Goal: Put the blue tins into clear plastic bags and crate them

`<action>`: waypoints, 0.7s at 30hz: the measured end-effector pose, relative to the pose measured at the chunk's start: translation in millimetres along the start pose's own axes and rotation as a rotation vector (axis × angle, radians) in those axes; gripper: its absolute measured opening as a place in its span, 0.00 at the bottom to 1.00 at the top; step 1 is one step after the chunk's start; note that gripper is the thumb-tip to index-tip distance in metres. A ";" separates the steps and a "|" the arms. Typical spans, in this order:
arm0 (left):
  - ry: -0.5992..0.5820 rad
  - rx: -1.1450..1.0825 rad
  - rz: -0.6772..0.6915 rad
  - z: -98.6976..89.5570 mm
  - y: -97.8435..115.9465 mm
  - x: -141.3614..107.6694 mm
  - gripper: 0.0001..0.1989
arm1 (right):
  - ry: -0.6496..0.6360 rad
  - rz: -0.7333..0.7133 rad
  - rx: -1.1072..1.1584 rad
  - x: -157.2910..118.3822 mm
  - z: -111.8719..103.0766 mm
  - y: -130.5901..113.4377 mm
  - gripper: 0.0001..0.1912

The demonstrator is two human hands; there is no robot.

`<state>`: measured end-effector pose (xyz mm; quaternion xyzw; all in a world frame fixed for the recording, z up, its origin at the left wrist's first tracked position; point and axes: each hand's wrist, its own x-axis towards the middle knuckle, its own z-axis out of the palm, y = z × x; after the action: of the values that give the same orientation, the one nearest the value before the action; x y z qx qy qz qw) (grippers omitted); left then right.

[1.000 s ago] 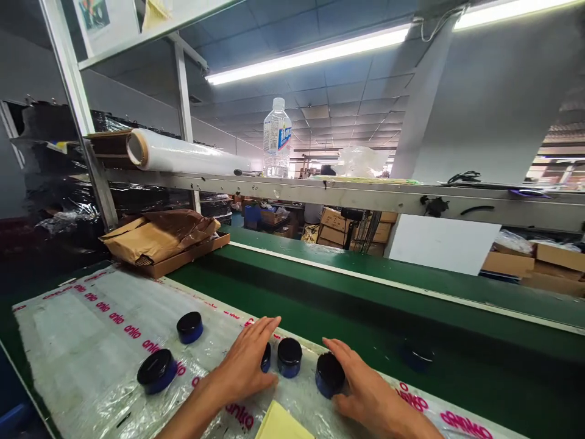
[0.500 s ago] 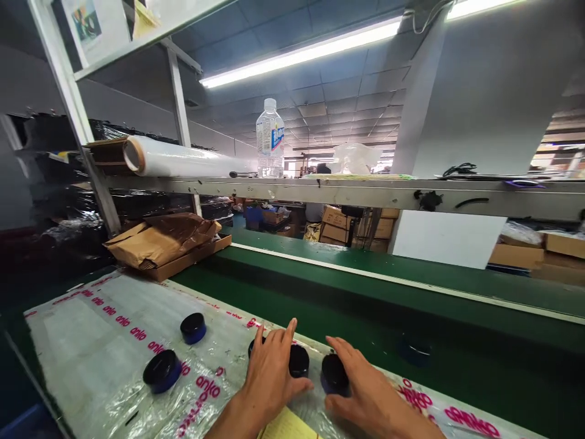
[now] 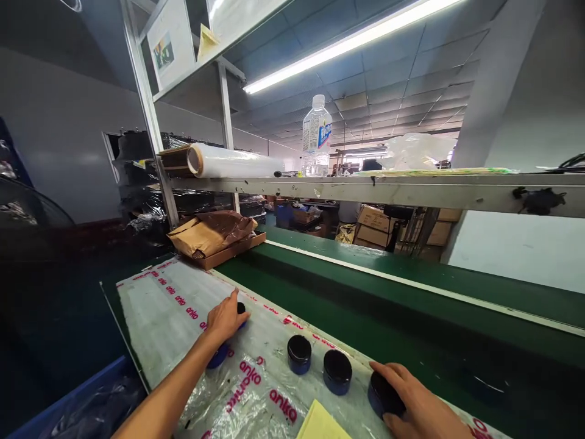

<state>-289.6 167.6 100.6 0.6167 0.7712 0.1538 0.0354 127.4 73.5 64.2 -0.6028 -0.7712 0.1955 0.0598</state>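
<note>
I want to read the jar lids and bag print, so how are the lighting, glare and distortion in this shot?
Head view: the ceiling tube light is blown out; the plastic sheet shows mild sheen; the dark jars lose lid detail; the shelf rail and the edges bend from wide-angle distortion; the left side is dark.

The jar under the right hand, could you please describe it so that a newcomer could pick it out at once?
Start at the clear plastic sheet with pink lettering beside the green conveyor belt. Three small round blue jars with black lids run in a row along its near edge. It is the rightmost jar, the only one of the three with the right hand wrapped around it.
</note>
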 end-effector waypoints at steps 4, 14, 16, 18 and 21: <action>-0.102 -0.096 0.156 4.8 12.2 -5.4 0.27 | -0.002 0.005 -0.003 -5.9 -9.0 -5.4 0.42; -0.310 -0.288 0.456 6.5 38.7 -36.8 0.43 | 0.116 0.016 0.110 -17.5 -18.4 -11.9 0.38; -0.296 -0.298 0.438 8.2 35.7 -35.5 0.43 | 0.138 0.043 0.106 -18.1 -26.4 -4.6 0.38; -0.272 -0.302 0.402 10.1 32.1 -34.4 0.42 | 0.198 0.093 0.079 -14.9 -39.3 12.3 0.35; -0.228 -0.296 0.375 13.4 26.5 -32.9 0.40 | 0.325 0.245 -0.020 -0.9 -61.5 53.5 0.30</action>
<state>-253.6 143.7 90.8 0.7503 0.6037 0.1983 0.1825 196.3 97.2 100.7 -0.7162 -0.6744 0.0935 0.1533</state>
